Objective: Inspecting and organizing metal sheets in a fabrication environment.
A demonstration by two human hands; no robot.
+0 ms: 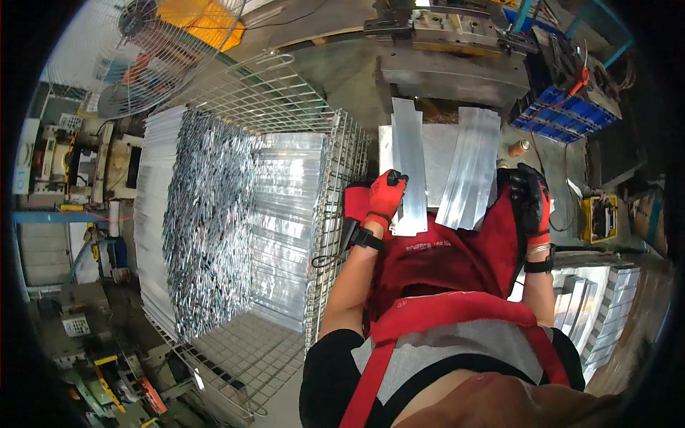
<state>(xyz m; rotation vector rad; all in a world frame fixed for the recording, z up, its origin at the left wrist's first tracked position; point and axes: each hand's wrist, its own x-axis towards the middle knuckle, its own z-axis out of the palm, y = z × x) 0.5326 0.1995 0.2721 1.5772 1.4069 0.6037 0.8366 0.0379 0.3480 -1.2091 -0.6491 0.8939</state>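
My left hand (387, 195), in a red glove with black fingertips, is closed at the left edge of a narrow stack of shiny metal strips (409, 153). Its fingertips overlap that edge; the hand hides what lies under them. To the right, a second, slightly fanned bundle of metal strips (471, 160) lies slanted, its near end by my red apron (435, 260). Both sets rest on a pale flat plate (440, 143). My right hand (531, 200), in a red and black glove, is beside the right bundle, fingers loosely extended and nothing visible in them.
On my left stands a wire mesh cage (339, 171) packed with metal strips (214, 221). A large fan (135, 57) is beyond it. A small can (519, 148), a blue crate (564, 114) and a yellow crate (600, 217) are on the right. A heavy metal block (453, 78) stands ahead.
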